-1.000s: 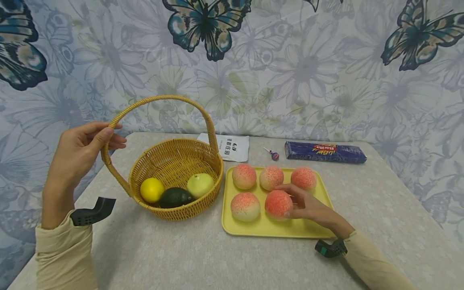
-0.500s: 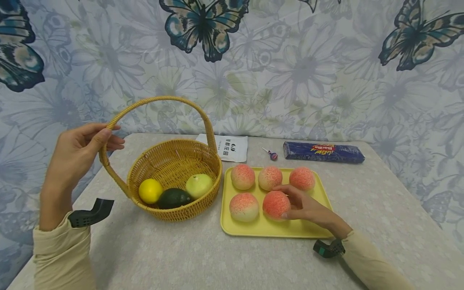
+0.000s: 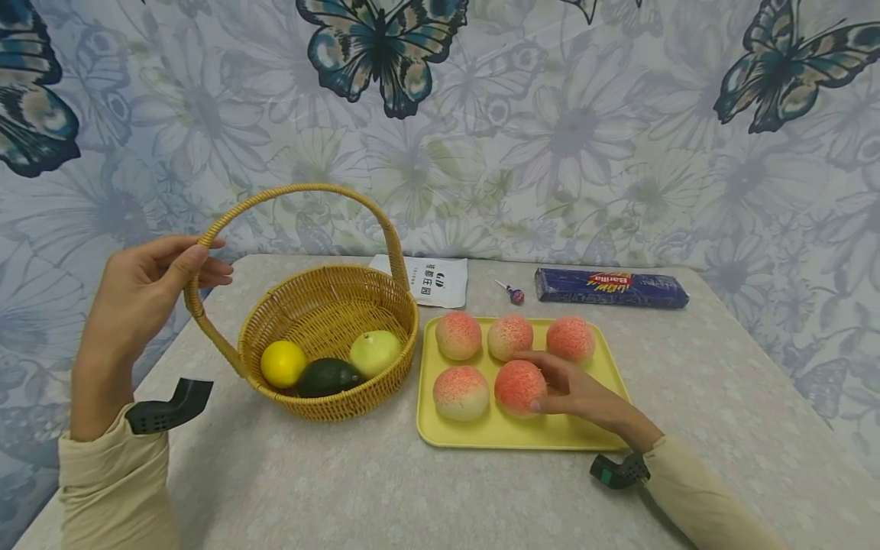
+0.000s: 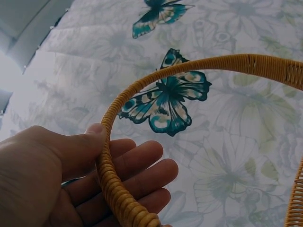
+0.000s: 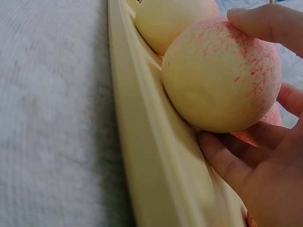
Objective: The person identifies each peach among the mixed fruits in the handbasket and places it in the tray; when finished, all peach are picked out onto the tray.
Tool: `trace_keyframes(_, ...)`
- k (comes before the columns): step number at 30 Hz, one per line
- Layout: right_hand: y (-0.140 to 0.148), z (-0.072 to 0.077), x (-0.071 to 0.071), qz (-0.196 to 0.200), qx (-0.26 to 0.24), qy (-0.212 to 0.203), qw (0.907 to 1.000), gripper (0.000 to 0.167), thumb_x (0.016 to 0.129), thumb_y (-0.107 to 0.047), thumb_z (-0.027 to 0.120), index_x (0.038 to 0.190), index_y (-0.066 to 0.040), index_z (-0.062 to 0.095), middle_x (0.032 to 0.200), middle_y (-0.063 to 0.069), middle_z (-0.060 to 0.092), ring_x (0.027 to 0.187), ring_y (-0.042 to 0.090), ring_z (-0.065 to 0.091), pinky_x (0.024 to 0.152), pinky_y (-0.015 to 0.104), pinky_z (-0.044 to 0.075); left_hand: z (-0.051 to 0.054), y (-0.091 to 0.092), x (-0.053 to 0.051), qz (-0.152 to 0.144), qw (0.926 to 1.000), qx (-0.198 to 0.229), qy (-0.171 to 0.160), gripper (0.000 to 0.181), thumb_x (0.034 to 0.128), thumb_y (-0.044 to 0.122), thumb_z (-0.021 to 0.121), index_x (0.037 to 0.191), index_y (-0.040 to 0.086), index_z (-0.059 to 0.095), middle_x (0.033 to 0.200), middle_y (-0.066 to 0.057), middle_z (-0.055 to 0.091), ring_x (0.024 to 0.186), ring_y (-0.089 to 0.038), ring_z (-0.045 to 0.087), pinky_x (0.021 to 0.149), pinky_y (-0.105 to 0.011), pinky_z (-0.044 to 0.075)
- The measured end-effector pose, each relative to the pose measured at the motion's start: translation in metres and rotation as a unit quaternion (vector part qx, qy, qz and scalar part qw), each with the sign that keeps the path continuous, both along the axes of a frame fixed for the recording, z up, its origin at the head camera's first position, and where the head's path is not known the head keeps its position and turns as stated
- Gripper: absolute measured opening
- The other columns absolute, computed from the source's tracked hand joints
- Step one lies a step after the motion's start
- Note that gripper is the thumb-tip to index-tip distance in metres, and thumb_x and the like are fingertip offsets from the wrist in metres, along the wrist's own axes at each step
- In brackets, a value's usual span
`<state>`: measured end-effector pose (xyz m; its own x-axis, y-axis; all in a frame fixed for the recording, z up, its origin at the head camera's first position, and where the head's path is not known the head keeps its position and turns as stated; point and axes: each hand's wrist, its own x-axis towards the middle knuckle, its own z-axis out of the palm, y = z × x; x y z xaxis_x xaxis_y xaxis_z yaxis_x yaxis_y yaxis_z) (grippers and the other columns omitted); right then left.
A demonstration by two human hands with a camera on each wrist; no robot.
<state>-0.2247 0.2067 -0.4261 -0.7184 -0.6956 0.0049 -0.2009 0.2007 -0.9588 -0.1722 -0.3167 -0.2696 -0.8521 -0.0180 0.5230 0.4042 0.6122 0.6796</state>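
My left hand [image 3: 140,294] pinches the left side of the handle [image 4: 113,109] of a yellow woven basket [image 3: 323,313], thumb on one side and fingers on the other. Inside the basket lie a yellow lemon-like fruit [image 3: 283,363], a dark green avocado [image 3: 330,377] and a pale green round fruit [image 3: 375,353]. On the right, my right hand [image 3: 574,393] grips a red-speckled peach [image 5: 218,75] at the front of a yellow tray [image 3: 481,439]. Another peach [image 3: 461,393] sits left of it, and several more stand in the back row. The right wrist view shows thumb and fingers around the gripped peach.
Behind the tray lie a lollipop [image 3: 516,294] and a blue Barilla pasta box [image 3: 612,289]. A white printed packet [image 3: 436,283] lies partly behind the basket. A patterned cloth with butterflies [image 3: 385,53] hangs beyond the table's far edge.
The whole head view has shifted slightly. Both hands keep their holds, and the basket, tray and peaches stay as they were relative to one another.
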Motion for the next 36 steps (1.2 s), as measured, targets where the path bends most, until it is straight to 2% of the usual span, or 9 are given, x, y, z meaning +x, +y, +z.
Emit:
trace_keyframes(6, -0.0011, 0.0001, 0.0, 0.005, 0.004, 0.008, 0.9999, 0.067, 0.09, -0.012, 0.066, 0.148, -0.014, 0.034, 0.147, 0.007, 0.042, 0.133, 0.01, 0.041, 0.102, 0.021, 0.039, 0.0007, 0.0011, 0.001, 0.002, 1.0, -0.005, 0.001, 0.031, 0.0993, 0.018, 0.052, 0.122, 0.0, 0.062, 0.085, 0.006, 0.071, 0.076, -0.002, 0.068, 0.075, -0.007, 0.049)
trace_keyframes(13, -0.0011, -0.0007, -0.0004, 0.007, 0.017, 0.019, 0.9997, 0.066, 0.09, -0.013, 0.066, 0.148, -0.017, 0.034, 0.146, 0.005, 0.043, 0.134, 0.028, 0.04, 0.1, 0.028, 0.043, 0.0011, 0.0028, 0.001, 0.005, 1.0, -0.007, 0.002, 0.031, 0.0993, 0.019, 0.053, 0.122, -0.001, 0.062, 0.085, 0.007, 0.071, 0.076, -0.002, 0.068, 0.075, -0.007, 0.049)
trace_keyframes(16, -0.001, -0.0005, -0.0005, 0.005, 0.022, 0.024, 0.9995, 0.066, 0.09, -0.013, 0.066, 0.148, -0.016, 0.035, 0.146, 0.004, 0.043, 0.134, 0.03, 0.04, 0.101, 0.028, 0.043, 0.0011, 0.0033, 0.0006, 0.006, 1.0, -0.007, 0.003, 0.031, 0.0993, 0.019, 0.053, 0.122, 0.0, 0.062, 0.085, 0.007, 0.07, 0.076, -0.002, 0.068, 0.074, -0.007, 0.049)
trace_keyframes(24, 0.0006, 0.0019, -0.0015, 0.012, 0.026, 0.033, 0.999, 0.064, 0.09, -0.012, 0.066, 0.147, -0.014, 0.036, 0.144, 0.004, 0.045, 0.129, 0.02, 0.046, 0.101, 0.027, 0.043, 0.0003, 0.0032, -0.0003, 0.0, 1.0, -0.006, 0.006, 0.031, 0.0994, 0.018, 0.052, 0.122, 0.0, 0.062, 0.085, 0.007, 0.071, 0.076, -0.003, 0.068, 0.075, -0.008, 0.049)
trace_keyframes(30, 0.0047, 0.0044, -0.0027, 0.02, 0.037, 0.041, 0.9983, 0.063, 0.09, -0.012, 0.066, 0.146, -0.011, 0.037, 0.14, 0.005, 0.048, 0.125, 0.019, 0.049, 0.099, 0.027, 0.045, 0.0, 0.004, -0.0011, 0.0, 1.0, -0.006, 0.006, 0.032, 0.0995, 0.018, 0.052, 0.123, -0.002, 0.061, 0.085, 0.007, 0.07, 0.075, -0.002, 0.068, 0.074, -0.008, 0.05)
trace_keyframes(36, 0.007, 0.0061, -0.0028, 0.027, 0.033, 0.045, 0.9981, 0.064, 0.089, -0.011, 0.066, 0.145, -0.006, 0.036, 0.141, 0.006, 0.047, 0.128, 0.014, 0.046, 0.102, 0.024, 0.042, 0.001, 0.0052, -0.0025, -0.001, 1.0, -0.007, 0.007, 0.032, 0.0996, 0.018, 0.052, 0.123, -0.003, 0.061, 0.085, 0.007, 0.07, 0.075, -0.002, 0.068, 0.073, -0.008, 0.05)
